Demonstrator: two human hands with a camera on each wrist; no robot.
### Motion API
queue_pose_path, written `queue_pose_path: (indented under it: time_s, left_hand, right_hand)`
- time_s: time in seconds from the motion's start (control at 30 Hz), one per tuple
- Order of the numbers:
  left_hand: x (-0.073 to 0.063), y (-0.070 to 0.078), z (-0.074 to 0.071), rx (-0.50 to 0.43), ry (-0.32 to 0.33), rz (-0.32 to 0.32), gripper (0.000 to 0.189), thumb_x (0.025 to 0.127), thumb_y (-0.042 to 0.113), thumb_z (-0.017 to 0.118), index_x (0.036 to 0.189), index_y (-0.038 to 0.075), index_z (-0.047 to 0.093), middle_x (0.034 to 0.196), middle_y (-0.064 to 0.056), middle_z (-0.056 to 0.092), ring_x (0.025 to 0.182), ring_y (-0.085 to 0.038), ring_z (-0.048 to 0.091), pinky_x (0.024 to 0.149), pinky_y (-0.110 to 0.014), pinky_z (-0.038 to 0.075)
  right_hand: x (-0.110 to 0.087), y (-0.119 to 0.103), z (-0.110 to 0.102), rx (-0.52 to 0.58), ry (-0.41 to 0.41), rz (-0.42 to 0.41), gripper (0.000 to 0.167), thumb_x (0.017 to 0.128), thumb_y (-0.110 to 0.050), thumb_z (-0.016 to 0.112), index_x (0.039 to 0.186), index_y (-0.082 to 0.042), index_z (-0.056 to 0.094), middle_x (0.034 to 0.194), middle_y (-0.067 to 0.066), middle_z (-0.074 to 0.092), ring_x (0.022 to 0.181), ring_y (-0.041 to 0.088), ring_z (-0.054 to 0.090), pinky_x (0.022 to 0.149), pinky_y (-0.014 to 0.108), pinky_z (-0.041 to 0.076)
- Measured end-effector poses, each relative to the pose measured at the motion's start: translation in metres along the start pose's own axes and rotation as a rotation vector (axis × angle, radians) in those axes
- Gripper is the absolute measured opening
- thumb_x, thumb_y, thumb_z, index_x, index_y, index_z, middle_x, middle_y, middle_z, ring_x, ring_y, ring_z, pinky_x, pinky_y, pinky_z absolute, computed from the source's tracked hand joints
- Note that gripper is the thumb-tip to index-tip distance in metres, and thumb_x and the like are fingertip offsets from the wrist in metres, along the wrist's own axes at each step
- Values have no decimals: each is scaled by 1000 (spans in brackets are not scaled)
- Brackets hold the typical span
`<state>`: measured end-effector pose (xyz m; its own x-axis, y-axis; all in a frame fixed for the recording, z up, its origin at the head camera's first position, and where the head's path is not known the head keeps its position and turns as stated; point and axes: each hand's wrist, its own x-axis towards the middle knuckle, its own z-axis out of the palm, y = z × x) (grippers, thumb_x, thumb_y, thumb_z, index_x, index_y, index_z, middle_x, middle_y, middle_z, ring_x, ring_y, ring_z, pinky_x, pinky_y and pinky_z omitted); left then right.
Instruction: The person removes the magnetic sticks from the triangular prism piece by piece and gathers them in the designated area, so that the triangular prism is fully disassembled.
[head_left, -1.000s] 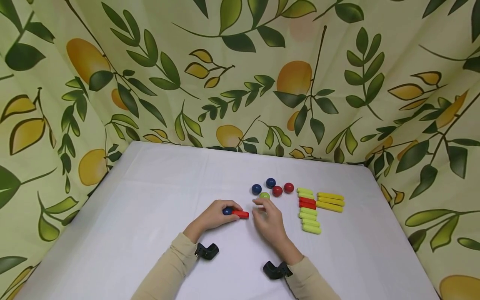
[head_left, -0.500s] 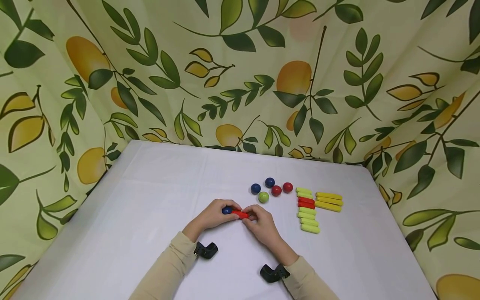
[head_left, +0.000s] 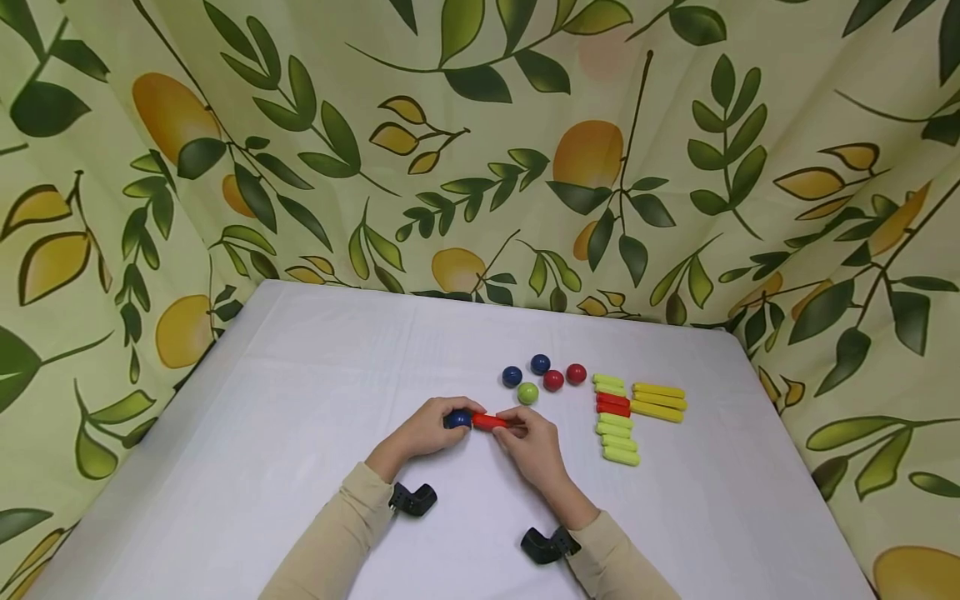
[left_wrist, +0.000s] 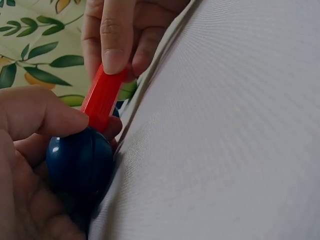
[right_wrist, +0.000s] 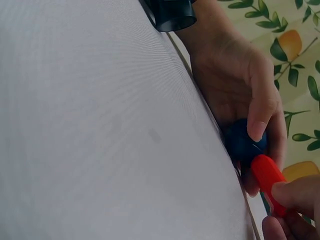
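Between thumb and fingers, my left hand (head_left: 431,429) grips a glossy blue ball (left_wrist: 82,160) low over the white table. My right hand (head_left: 534,442) pinches the far end of a short red stick (left_wrist: 102,100). The stick's other end meets the ball; whether it sits inside a hole cannot be made out. In the right wrist view the red stick (right_wrist: 267,177) lies in line with the blue ball (right_wrist: 242,140), and the left thumb presses on the ball near the joint.
Beyond the hands lie two blue balls (head_left: 512,377), two red balls (head_left: 553,381) and a green ball (head_left: 528,393). To the right are several light green sticks (head_left: 620,457), two red sticks (head_left: 613,404) and several yellow sticks (head_left: 660,405). A leaf-patterned curtain (head_left: 480,167) surrounds the table (head_left: 337,350).
My right hand has come in from the right and taken hold of the red stick's end. The left fingers have shifted from the stick back onto the blue ball.
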<state>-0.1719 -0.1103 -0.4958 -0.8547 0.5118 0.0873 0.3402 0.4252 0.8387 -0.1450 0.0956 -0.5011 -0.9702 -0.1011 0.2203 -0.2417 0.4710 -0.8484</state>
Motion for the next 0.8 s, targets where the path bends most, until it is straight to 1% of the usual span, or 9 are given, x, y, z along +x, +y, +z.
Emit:
queue_pose_path:
  time_s: [0.13, 0.2, 0.3, 0.37, 0.43, 0.5, 0.63, 0.8]
  left_hand:
    - [1, -1, 0, -7, -6, -4, 37, 86, 7, 60, 122, 15, 61, 115, -1, 68, 113, -17, 58, 100, -36, 43]
    - [1, -2, 1, -14, -11, -2, 35, 87, 9, 61, 122, 15, 60, 113, 1, 69, 115, -17, 58, 103, -38, 42]
    - [1, -3, 1, -21, -9, -1, 32, 88, 14, 65, 120, 15, 61, 113, 3, 69, 116, -17, 58, 103, -40, 43]
    - [2, -3, 1, -34, -2, -4, 31, 88, 17, 67, 119, 16, 63, 114, 3, 68, 116, -18, 58, 103, -40, 43]
    - [2, -3, 1, -55, 6, -8, 31, 87, 19, 68, 118, 16, 64, 115, 2, 68, 117, -19, 57, 103, -42, 43]
    - [2, -2, 0, -72, 9, -9, 31, 87, 19, 69, 117, 15, 65, 117, 1, 67, 117, -20, 57, 103, -43, 42]
    - [2, -3, 0, -72, 6, -18, 29, 86, 22, 70, 114, 15, 67, 116, 1, 67, 118, -19, 56, 103, -41, 42]
    - [1, -4, 1, -40, -4, -13, 30, 85, 23, 72, 113, 14, 67, 116, 2, 67, 117, -17, 57, 102, -37, 43]
  right_hand:
    - [1, -2, -4, 79, 66, 18, 20, 78, 0, 74, 97, -3, 70, 97, 12, 70, 79, 19, 69, 68, 20, 56]
    - [1, -4, -10, 125, 81, 31, 22, 78, 1, 74, 99, -3, 70, 100, 13, 70, 80, 20, 70, 70, 21, 57]
    - [0, -5, -25, 172, 59, 69, 24, 79, 0, 74, 103, -3, 70, 104, 11, 69, 86, 19, 68, 75, 20, 56]
    - [-3, -3, -38, 187, 37, 99, 26, 79, 0, 73, 105, -4, 70, 106, 10, 68, 89, 18, 67, 77, 18, 55]
    - [-7, 0, -52, 196, 22, 128, 27, 80, 0, 73, 107, -3, 70, 108, 11, 68, 91, 18, 67, 78, 17, 54]
    - [-14, 3, -67, 186, 24, 165, 28, 80, 0, 72, 108, -3, 70, 109, 12, 67, 91, 17, 67, 79, 17, 54]
    - [-33, 11, -94, 105, 47, 243, 27, 82, -4, 72, 110, -4, 69, 111, 13, 66, 88, 9, 67, 77, 14, 53]
    - [-56, 23, -121, 24, 95, 283, 28, 82, -6, 73, 109, -2, 68, 111, 15, 66, 83, -2, 66, 73, 11, 52]
